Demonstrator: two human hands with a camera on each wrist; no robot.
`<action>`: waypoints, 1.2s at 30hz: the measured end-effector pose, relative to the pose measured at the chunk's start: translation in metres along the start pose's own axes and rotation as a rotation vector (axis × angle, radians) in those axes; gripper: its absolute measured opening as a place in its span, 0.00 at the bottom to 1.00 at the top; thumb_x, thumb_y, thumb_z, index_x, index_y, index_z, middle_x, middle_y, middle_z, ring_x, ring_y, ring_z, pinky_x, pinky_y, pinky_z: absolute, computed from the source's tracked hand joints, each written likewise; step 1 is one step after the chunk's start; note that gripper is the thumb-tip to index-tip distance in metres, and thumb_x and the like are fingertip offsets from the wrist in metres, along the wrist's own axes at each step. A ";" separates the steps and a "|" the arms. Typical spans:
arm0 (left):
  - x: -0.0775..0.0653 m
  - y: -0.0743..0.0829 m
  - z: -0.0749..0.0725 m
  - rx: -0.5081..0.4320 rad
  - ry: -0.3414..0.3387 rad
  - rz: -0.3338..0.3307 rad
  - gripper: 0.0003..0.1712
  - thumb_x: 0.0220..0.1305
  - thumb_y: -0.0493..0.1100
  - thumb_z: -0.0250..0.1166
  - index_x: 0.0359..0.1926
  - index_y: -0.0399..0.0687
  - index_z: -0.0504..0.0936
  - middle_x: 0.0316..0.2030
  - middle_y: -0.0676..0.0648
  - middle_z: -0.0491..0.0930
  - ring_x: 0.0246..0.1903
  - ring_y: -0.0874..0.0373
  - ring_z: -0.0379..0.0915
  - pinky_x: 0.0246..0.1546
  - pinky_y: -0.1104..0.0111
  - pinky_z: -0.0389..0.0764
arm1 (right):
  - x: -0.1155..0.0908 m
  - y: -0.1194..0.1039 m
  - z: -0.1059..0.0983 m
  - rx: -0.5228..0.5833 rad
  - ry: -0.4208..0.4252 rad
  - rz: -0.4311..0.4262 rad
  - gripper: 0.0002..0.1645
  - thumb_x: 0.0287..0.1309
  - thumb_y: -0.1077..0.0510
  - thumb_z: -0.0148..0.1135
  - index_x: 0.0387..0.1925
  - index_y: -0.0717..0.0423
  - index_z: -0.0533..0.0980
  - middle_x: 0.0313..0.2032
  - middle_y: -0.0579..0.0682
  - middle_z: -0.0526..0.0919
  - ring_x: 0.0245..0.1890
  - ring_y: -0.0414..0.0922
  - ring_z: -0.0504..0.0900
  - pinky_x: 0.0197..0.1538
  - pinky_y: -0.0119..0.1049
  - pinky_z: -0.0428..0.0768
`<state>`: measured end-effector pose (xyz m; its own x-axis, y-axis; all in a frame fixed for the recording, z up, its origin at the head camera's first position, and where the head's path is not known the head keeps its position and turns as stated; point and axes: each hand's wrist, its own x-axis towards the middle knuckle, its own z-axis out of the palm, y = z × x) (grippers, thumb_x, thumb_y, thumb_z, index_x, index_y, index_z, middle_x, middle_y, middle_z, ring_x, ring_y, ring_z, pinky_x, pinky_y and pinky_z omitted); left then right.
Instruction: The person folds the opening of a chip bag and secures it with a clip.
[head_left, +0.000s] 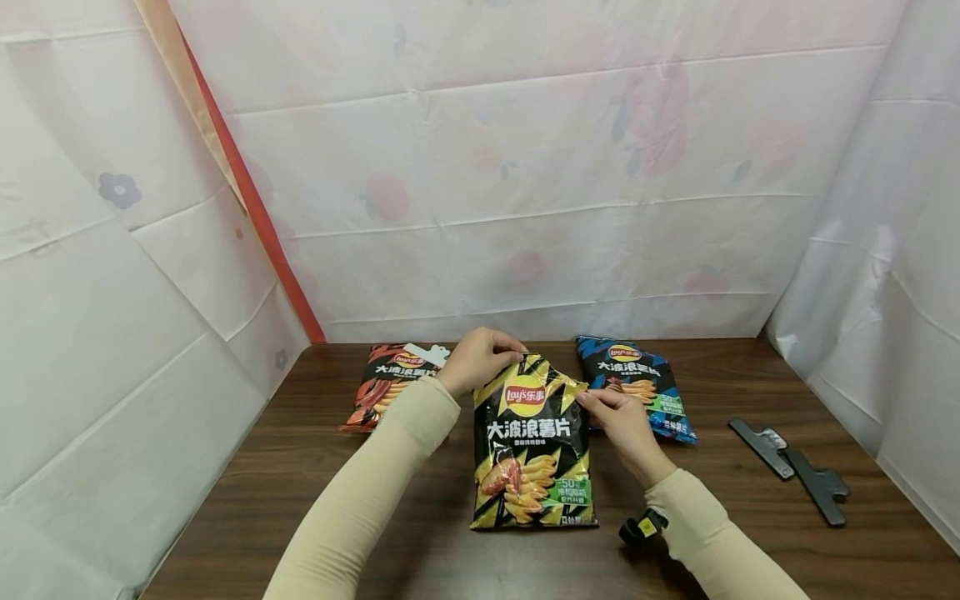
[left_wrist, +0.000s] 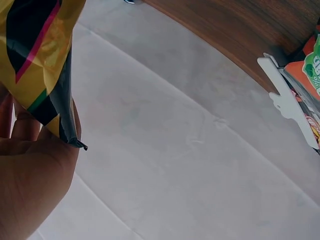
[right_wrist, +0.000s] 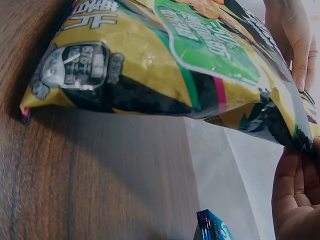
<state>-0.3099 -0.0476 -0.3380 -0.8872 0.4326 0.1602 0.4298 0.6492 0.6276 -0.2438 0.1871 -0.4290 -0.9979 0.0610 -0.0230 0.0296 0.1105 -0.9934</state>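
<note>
A black and yellow chip bag (head_left: 534, 446) is held up at its top corners between both hands, its printed front showing. My left hand (head_left: 480, 360) pinches the top left corner, which the left wrist view shows close up with the bag (left_wrist: 37, 45) above the palm (left_wrist: 37, 185). At the other top corner, my right hand (head_left: 624, 429) pinches the edge between thumb and fingers. In the right wrist view, the bag's lower end (right_wrist: 145, 85) meets the table, and the right-hand fingers (right_wrist: 295, 175) grip the far end. Whether the top is torn, I cannot tell.
Behind on the left lies a red chip bag (head_left: 375, 387) with a white clip (head_left: 427, 354) on it. A blue chip bag (head_left: 637, 379) lies behind the right hand. Two dark bag clips (head_left: 817, 487) lie on the brown table (head_left: 255, 500) at right. White sheets (head_left: 525, 208) surround it.
</note>
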 end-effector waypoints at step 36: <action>-0.001 -0.008 -0.004 -0.069 -0.033 0.024 0.09 0.68 0.40 0.63 0.43 0.51 0.89 0.45 0.48 0.87 0.39 0.60 0.81 0.36 0.69 0.78 | -0.001 0.005 0.001 -0.046 0.018 -0.076 0.21 0.64 0.55 0.64 0.54 0.64 0.80 0.47 0.53 0.84 0.38 0.30 0.79 0.44 0.28 0.79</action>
<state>-0.3128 -0.0555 -0.3405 -0.8702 0.4687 0.1519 0.4376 0.5937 0.6753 -0.2428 0.1870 -0.4344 -0.9962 0.0685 0.0543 -0.0427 0.1606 -0.9861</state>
